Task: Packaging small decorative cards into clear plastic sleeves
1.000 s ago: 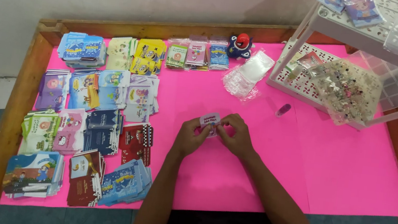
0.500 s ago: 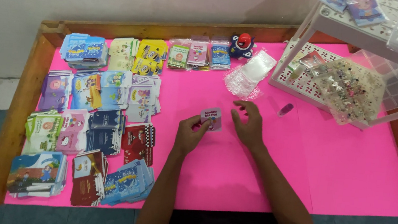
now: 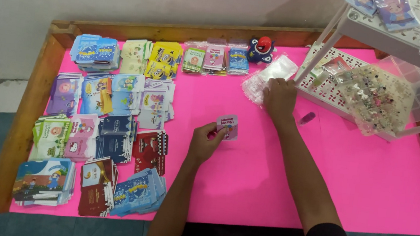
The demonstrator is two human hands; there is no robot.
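Head view: left hand (image 3: 206, 143) pinches a small pink card (image 3: 228, 127) mid-table; right hand (image 3: 279, 97) rests, fingers curled, on clear sleeves (image 3: 268, 76) near the far edge. Best peel off just one.

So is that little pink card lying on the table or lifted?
Lifted: the left hand pinches the pink card by its edge, tilted above the pink table.

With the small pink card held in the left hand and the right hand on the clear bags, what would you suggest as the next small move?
Probably lift one bag off the clear plastic bags: the right hand rests on them, while the left hand holds the small pink card unsleeved above the pink table cover.
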